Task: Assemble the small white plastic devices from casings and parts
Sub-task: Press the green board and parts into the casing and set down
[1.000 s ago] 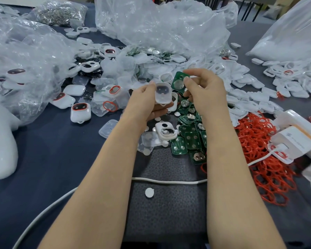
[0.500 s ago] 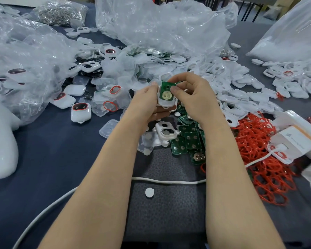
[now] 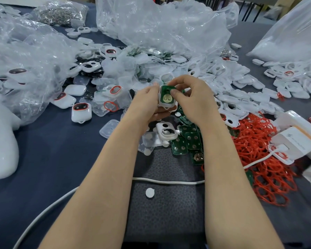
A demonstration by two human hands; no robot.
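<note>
While in curled left fingers [image 3: 153, 89], casing [image 3: 167, 105] and board [image 3: 166, 98] under right fingers [image 3: 174, 92].

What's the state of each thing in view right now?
left grip: holds white casing.
right grip: thumb presses green circuit board down.
white casing: open, held above table.
green circuit board: seated in casing, uncovered.
finished device: closed, lying on table.
spare casing frame: empty, lying on table.
</note>
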